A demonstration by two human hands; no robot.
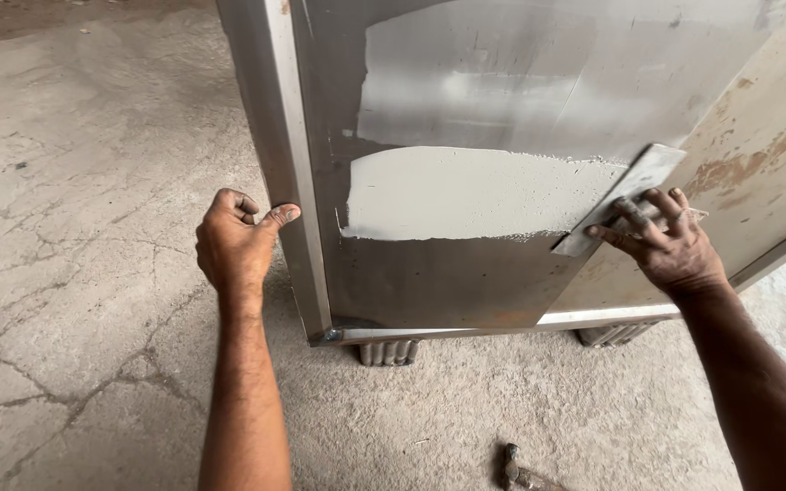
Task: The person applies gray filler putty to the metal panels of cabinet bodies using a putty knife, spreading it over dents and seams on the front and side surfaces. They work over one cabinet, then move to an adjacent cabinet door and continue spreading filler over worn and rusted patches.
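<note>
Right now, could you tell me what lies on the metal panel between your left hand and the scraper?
In the head view, a fresh pale-grey putty patch spans the metal panel between the left hand and the scraper.

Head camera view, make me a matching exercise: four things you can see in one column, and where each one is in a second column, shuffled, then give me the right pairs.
Things:
1. left hand
2. right hand
3. hammer
4. wet grey putty patch

Places:
A. lying on the concrete floor below the panel
B. gripping the metal frame edge of the panel
C. spread across the middle of the metal panel
D. holding the flat scraper blade against the panel

Pairs: 1-B, 2-D, 3-A, 4-C
</note>
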